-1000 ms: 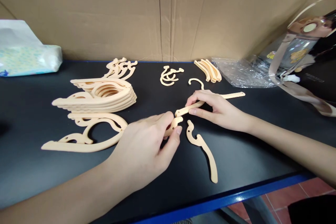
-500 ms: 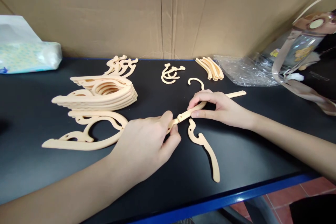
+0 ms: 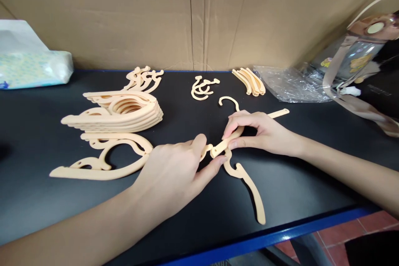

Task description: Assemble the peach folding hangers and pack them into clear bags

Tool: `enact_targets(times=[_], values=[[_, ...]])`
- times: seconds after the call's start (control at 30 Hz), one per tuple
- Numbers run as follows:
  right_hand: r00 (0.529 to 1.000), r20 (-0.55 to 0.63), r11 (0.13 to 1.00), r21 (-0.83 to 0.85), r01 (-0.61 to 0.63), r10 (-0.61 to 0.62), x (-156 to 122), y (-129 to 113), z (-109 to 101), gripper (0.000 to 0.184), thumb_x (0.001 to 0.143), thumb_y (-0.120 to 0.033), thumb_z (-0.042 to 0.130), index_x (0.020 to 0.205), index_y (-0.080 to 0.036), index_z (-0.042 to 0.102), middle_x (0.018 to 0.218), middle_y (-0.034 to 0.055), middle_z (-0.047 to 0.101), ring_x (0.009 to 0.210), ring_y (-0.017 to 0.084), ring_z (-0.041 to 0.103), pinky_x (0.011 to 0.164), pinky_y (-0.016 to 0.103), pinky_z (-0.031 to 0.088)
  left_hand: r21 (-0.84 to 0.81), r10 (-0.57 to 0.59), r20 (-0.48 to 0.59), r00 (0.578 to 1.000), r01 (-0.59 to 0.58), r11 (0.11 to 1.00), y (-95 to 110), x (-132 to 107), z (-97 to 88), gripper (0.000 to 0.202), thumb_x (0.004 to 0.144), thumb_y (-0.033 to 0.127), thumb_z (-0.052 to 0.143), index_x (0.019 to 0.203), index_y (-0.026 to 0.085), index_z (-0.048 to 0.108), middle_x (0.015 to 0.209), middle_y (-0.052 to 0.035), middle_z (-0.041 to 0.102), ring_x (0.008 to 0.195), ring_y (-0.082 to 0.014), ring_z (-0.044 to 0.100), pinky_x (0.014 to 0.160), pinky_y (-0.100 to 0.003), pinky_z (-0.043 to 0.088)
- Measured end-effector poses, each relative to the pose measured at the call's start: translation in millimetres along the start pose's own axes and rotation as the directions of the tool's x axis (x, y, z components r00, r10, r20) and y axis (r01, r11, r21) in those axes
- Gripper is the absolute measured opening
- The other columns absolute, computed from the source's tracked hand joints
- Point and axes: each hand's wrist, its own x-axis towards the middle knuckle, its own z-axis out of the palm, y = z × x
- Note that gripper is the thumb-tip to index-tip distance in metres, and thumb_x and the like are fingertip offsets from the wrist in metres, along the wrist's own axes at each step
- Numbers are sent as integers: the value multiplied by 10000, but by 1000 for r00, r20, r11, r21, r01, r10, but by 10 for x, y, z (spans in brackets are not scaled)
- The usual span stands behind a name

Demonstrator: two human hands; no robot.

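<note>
Between finger and thumb, my right hand [image 3: 260, 133] grips a cream plastic folding hanger piece [image 3: 220, 148]. A hook [image 3: 229, 100] rises above that hand, and a straight bar [image 3: 279, 113] sticks out past it. My left hand [image 3: 177, 174] is closed round a small cream hanger part [image 3: 206, 151], mostly hidden by the fingers; its end is close to the right-hand piece's holed end. Whether the two parts touch I cannot tell. Just below the right hand lies a loose curved hanger arm [image 3: 252, 191], notched near its top.
Left on the black table [image 3: 299, 187] are a folded hanger [image 3: 124, 172] and a stack of folded hangers [image 3: 141, 117]. Behind lie curved arms [image 3: 145, 78], loose hooks [image 3: 202, 89] and straight bars [image 3: 250, 82]. A plastic bag [image 3: 289, 87], bottle [image 3: 355, 54] and tissue pack [image 3: 37, 66] flank them.
My left thumb has stretched rightward beneath the right-hand piece. The held hanger piece and hook have shifted slightly left, and the loose curved arm has slid a little down and right.
</note>
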Motion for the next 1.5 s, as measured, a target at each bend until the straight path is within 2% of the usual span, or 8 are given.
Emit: enact_targets(times=[0.13,0.5,0.67,0.8,0.93,1.13,1.3,1.5], values=[[1000,-1,1000,2,-10,10,5,-11,16,166,863,-365,719,907,-205,704,868,13,753,862,166,693,795,298,535,14,28,0,1000,-28,1000,8,-12,-9,357,1008,460,349,756,225,441,538,28,551,438,-204,596,429,-252,189],[999,-17,1000,10,29,-29,10,-31,9,123,847,-313,739,879,-200,705,834,9,750,818,155,680,787,296,511,1,56,4,998,-56,998,3,2,-28,357,1013,440,353,749,225,459,526,15,577,452,-228,620,430,-266,220],[999,-8,999,-13,38,-38,13,-42,13,121,850,-317,736,867,-200,709,812,4,737,799,148,658,768,286,489,47,91,16,996,-92,995,1,2,-27,337,1025,386,340,793,199,499,546,-2,612,456,-252,645,418,-259,183],[1000,5,1000,-15,3,-3,4,-43,19,135,855,-335,729,882,-203,714,817,1,728,806,147,657,742,276,489,151,137,-50,989,-128,980,6,-15,8,362,1020,358,351,751,183,518,479,-10,575,359,-243,590,393,-250,105],[999,25,1000,-6,-27,28,-1,-39,20,145,853,-349,728,896,-211,716,818,3,720,808,156,668,731,280,508,226,193,-171,966,-152,962,20,-51,40,381,1000,327,378,680,177,522,435,-19,538,300,-226,543,388,-246,75],[999,39,1000,-15,-10,11,0,-40,17,213,858,-417,712,906,-210,727,829,15,721,813,162,667,756,296,519,282,230,-277,933,-150,948,49,-87,51,392,977,285,383,629,173,524,419,-30,521,301,-225,551,396,-244,109],[999,50,999,-38,12,-10,10,-51,26,227,862,-422,708,932,-209,745,819,18,727,797,164,659,754,298,503,361,296,-319,900,-174,916,45,-97,61,391,962,226,371,602,181,518,413,-22,512,308,-199,549,378,-253,170],[998,17,989,-137,59,-57,29,-39,-21,224,842,-432,729,863,-208,737,772,4,714,755,158,622,803,325,442,388,315,-388,866,-157,908,45,-88,18,315,936,271,441,647,189,539,457,2,515,360,-177,538,376,-284,225]])
